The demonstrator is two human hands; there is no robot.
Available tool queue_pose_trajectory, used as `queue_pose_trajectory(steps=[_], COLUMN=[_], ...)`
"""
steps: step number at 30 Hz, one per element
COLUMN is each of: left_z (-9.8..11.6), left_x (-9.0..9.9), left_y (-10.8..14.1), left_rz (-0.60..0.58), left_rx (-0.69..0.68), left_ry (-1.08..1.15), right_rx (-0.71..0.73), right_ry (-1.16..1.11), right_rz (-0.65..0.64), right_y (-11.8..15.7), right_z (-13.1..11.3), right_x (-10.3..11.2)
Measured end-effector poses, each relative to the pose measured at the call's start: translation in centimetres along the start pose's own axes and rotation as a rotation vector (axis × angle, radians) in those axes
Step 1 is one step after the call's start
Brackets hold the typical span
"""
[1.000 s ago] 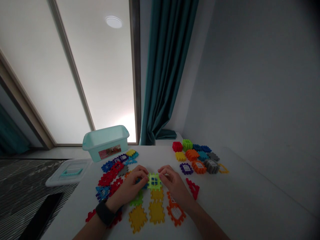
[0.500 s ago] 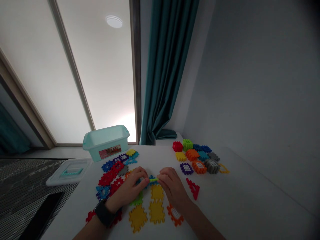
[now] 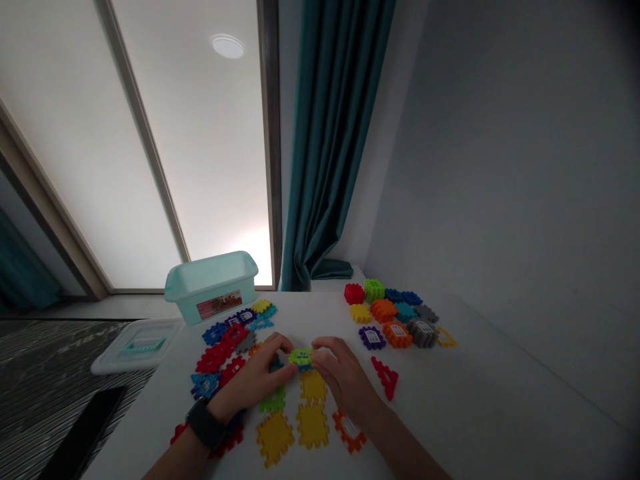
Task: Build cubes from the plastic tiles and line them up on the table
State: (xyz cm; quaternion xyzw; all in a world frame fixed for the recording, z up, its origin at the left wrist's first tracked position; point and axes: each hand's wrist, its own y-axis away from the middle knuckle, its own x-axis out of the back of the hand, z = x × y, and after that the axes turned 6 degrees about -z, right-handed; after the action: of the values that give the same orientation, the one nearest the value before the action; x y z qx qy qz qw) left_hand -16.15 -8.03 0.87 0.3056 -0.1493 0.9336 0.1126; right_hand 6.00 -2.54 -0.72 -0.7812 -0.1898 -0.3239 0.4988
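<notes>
A bright green toothed piece (image 3: 301,357) is held between my two hands over the middle of the white table. My left hand (image 3: 263,370), with a dark watch on its wrist, grips its left edge. My right hand (image 3: 343,373) has its fingers on the right edge. Just under the green piece some blue shows. Nearer to me lie a small yellow square (image 3: 313,387), a larger yellow square (image 3: 313,425), a tilted yellow square (image 3: 275,438), another green piece (image 3: 273,400) and an orange ring-like piece (image 3: 349,431).
Red, blue and purple pieces (image 3: 216,357) spread at the left. Stacked pieces (image 3: 384,310) stand at the back right, with a red triangle (image 3: 385,378) nearer. A mint bin (image 3: 213,283), clear lid (image 3: 137,345) and dark phone-like object (image 3: 85,433) are at the left.
The green piece has turned from nearly edge-on to showing its flat face. Both hands have shifted only slightly with it.
</notes>
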Motion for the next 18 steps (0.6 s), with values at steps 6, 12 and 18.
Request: queue_pose_trajectory(steps=[6, 12, 18], left_z=[0.63, 1.03, 0.93], left_x=[0.35, 0.78, 0.73], left_y=[0.02, 0.09, -0.01], left_rz=[-0.019, -0.034, -0.065], left_rx=[-0.04, -0.083, -0.108], left_ry=[0.048, 0.022, 0.014], right_rx=[0.035, 0.089, 0.088], right_ry=[0.086, 0.133, 0.105], right_rz=[-0.03, 0.038, 0.034], right_y=[0.17, 0.24, 0.35], right_z=[-0.08, 0.03, -0.07], right_x=[-0.18, -0.13, 0.01])
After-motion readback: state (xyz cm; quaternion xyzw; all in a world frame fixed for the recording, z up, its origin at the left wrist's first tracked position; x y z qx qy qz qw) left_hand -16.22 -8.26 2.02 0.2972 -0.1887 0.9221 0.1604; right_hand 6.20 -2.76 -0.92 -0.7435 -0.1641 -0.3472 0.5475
